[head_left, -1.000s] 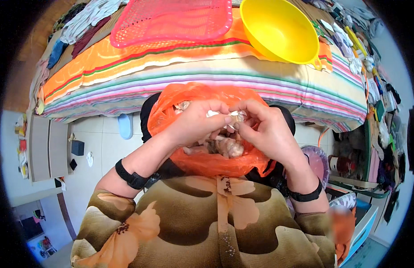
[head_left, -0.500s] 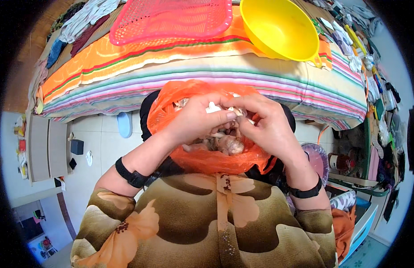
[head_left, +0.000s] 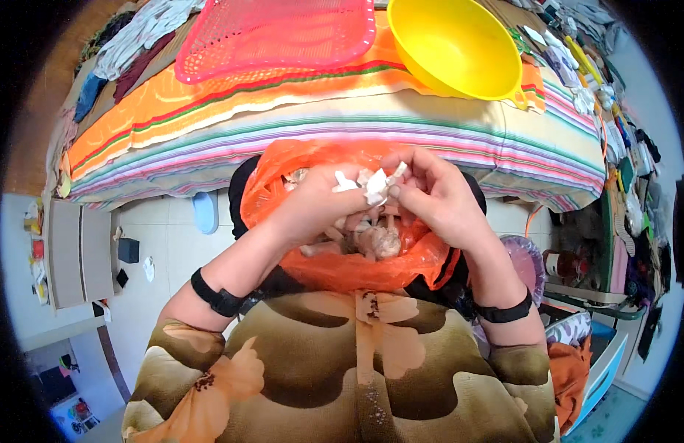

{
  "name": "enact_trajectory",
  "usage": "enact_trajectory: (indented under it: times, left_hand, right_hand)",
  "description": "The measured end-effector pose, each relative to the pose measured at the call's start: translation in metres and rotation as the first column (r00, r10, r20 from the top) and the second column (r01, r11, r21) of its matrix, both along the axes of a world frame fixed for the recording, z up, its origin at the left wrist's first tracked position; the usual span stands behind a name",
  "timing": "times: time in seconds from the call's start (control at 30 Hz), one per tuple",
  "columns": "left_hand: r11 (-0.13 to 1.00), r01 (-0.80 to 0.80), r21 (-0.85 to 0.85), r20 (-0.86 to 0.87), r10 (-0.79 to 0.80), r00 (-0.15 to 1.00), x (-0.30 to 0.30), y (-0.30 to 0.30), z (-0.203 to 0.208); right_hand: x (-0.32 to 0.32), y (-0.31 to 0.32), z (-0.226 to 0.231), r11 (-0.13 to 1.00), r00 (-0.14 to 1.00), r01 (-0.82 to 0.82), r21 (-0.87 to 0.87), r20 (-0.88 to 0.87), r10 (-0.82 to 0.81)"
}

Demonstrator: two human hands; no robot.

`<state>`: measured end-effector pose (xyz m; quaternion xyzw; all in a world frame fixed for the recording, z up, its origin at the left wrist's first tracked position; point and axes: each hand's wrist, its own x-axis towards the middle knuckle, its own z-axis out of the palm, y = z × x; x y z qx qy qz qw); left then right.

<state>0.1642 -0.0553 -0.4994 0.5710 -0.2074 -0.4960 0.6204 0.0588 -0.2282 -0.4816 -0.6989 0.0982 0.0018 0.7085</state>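
Observation:
An orange plastic bag [head_left: 312,269] lies open on my lap, with pale brown, stemmed pieces [head_left: 379,242] inside that look like mushrooms. Above it, my left hand [head_left: 316,203] is closed around several white pieces of torn mushroom [head_left: 377,184], which stick out between thumb and fingers. My right hand [head_left: 439,193] meets it from the right, thumb and forefinger pinching a small pale strip of mushroom [head_left: 397,173]. The two hands' fingertips almost touch. Part of the bag's contents is hidden under my hands.
Ahead is a bed or table with a striped cloth [head_left: 342,125], bearing a red plastic basket [head_left: 275,70] and a yellow basin [head_left: 460,52]. A blue slipper [head_left: 205,212] lies on the floor at left. Cluttered shelves [head_left: 630,177] and a clear purplish basin [head_left: 525,262] are at right.
My right hand's fingers have lifted and pulled slightly away from the left, with a pale strip between them. More torn white flesh shows at my left fingertips. The view has shifted slightly.

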Motion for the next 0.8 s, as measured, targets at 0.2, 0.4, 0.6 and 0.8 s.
enact_trajectory:
  times: [0.2, 0.4, 0.6, 0.8]
  left_hand:
    - [0.997, 0.065, -0.029, 0.035, -0.064, 0.997, 0.000, -0.003, -0.006]
    - [0.997, 0.078, 0.020, 0.253, -0.080, 0.964, -0.002, 0.000, -0.007]
    - [0.999, -0.032, 0.010, 0.426, 0.025, 0.905, -0.009, -0.004, 0.003]
    - [0.999, -0.015, -0.051, 0.328, 0.031, 0.944, -0.005, -0.003, 0.002]
  right_hand:
    - [-0.004, -0.005, -0.006, 0.998, 1.000, -0.015, 0.068, 0.013, 0.015]
    - [-0.003, -0.004, -0.004, 0.992, 0.999, 0.004, -0.123, 0.053, 0.002]
    - [0.001, 0.009, -0.011, 0.917, 0.971, 0.196, -0.347, 0.201, -0.131]
    - [-0.014, -0.012, -0.010, 0.970, 0.983, 0.175, -0.172, 0.088, -0.162]
